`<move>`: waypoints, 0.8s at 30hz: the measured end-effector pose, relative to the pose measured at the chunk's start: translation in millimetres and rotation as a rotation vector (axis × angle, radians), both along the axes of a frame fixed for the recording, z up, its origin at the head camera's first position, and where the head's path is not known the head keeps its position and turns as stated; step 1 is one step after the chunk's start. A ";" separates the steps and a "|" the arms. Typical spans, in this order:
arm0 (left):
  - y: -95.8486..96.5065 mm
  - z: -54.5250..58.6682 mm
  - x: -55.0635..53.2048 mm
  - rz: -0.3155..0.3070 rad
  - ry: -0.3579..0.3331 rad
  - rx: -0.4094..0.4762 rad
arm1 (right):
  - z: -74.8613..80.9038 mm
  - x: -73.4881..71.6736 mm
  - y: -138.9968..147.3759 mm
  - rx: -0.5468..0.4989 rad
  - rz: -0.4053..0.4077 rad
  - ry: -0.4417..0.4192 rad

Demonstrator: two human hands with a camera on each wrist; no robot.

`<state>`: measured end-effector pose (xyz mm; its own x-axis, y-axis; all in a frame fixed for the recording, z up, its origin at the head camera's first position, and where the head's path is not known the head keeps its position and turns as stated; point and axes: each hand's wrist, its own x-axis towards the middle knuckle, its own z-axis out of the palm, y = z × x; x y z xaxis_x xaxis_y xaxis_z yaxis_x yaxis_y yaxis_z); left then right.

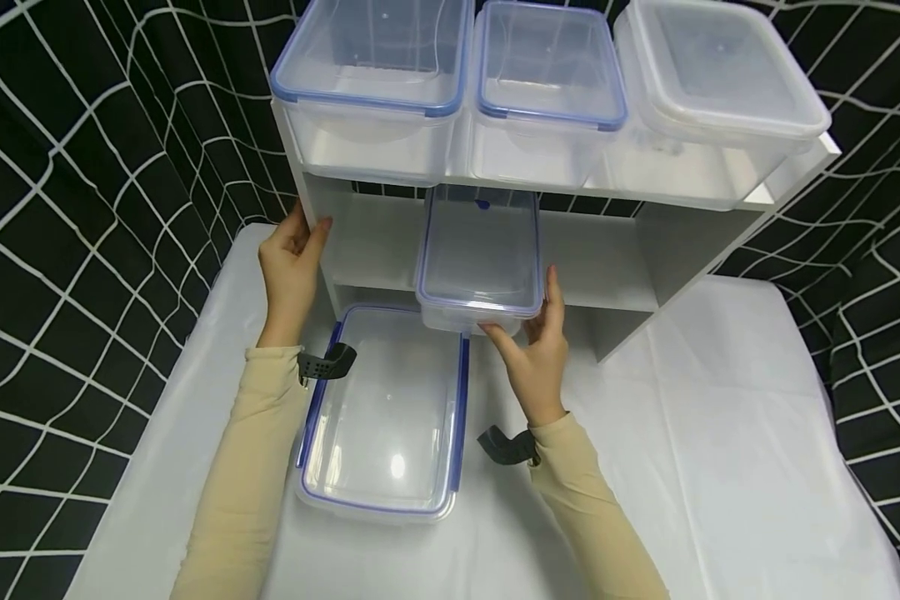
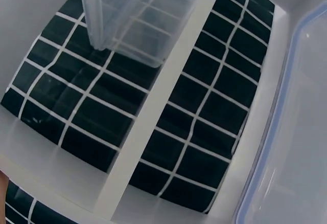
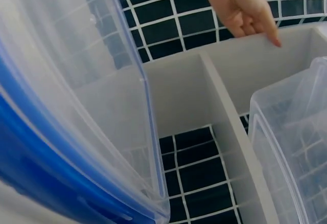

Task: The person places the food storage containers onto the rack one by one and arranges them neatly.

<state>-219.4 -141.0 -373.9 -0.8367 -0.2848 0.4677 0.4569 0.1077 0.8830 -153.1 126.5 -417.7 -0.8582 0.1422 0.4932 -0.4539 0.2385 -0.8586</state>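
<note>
My left hand (image 1: 290,262) grips the left side panel of a white shelf unit (image 1: 592,242), thumb on the inner face and fingers around the outside. It also shows in the right wrist view, where the left hand (image 3: 245,9) holds the panel's edge. A small clear lidded food container (image 1: 482,250) rests on the middle shelf, its front sticking out past the edge. My right hand (image 1: 536,358) holds this container by its front right corner, thumb at the front and fingers along the side. In the right wrist view the container (image 3: 286,132) shows without the hand.
A large flat clear container (image 1: 382,408) with blue side clips lies on the white-covered table before the unit. On top stand two blue-rimmed containers (image 1: 371,50) (image 1: 547,62) and a white-lidded one (image 1: 727,67). Black cloth with white netting (image 1: 67,275) surrounds the table.
</note>
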 end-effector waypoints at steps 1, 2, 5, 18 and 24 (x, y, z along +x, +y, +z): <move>0.1 -1.1 1.2 0.006 -0.002 -0.002 | 0.1 -0.6 -0.4 -0.004 -0.004 -0.014; 0.1 -2.3 2.2 0.010 -0.001 -0.002 | 0.3 -0.9 -0.6 -0.013 -0.003 -0.028; 0.1 -4.7 5.2 0.012 -0.006 0.008 | 0.8 -0.4 0.2 -0.048 -0.005 -0.061; -2.8 -5.8 3.2 0.019 0.003 0.022 | 0.7 -8.5 4.7 -0.110 0.041 -0.058; -2.1 -6.3 -1.6 0.012 -0.007 0.007 | 5.0 -25.0 1.0 -0.073 0.072 -0.075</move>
<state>-221.1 -143.1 -380.2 -0.8364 -0.2979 0.4601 0.4497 0.1070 0.8868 -178.1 127.5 -412.7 -0.9014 0.1122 0.4182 -0.4017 0.1437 -0.9044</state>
